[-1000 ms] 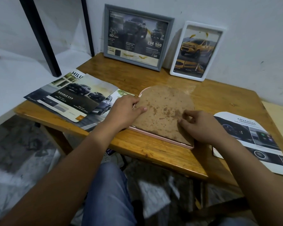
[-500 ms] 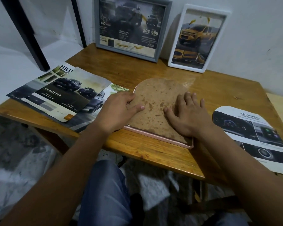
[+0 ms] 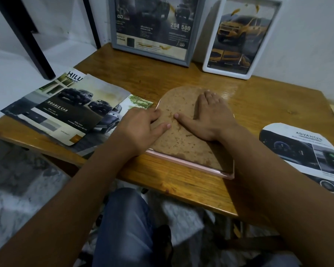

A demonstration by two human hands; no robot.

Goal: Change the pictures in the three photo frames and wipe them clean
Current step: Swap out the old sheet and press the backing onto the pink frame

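Three frames on the wooden table (image 3: 181,182), listed from where I stand

Item one: pink arch-topped frame (image 3: 193,166), face down at the table's middle, near the 6 o'clock edge; its brown speckled backing board (image 3: 181,139) is uppermost. Right hand (image 3: 210,116) lies flat on the board, fingers straight and spread, pressing. Left hand (image 3: 141,126) rests at the frame's 9 o'clock edge, fingertips on the board, fingers loosely bent, gripping nothing that I can make out.

Item two: grey frame (image 3: 116,35), upright against the wall at 12 o'clock, dark truck picture inside.

Item three: white frame (image 3: 228,71), upright at 1 o'clock, yellow car picture inside.

Loose stock: truck brochures (image 3: 66,110) fanned at 9 o'clock, just beside the left hand; arch-cut print (image 3: 305,151) at 3 o'clock, apart from the frame.

Step in hand, by my reckoning: seating or freeing the backing of the pink frame. Whether a picture lies beneath it cannot be told. Next move likely needs fingertips at the board's rim, then turning the frame over for wiping
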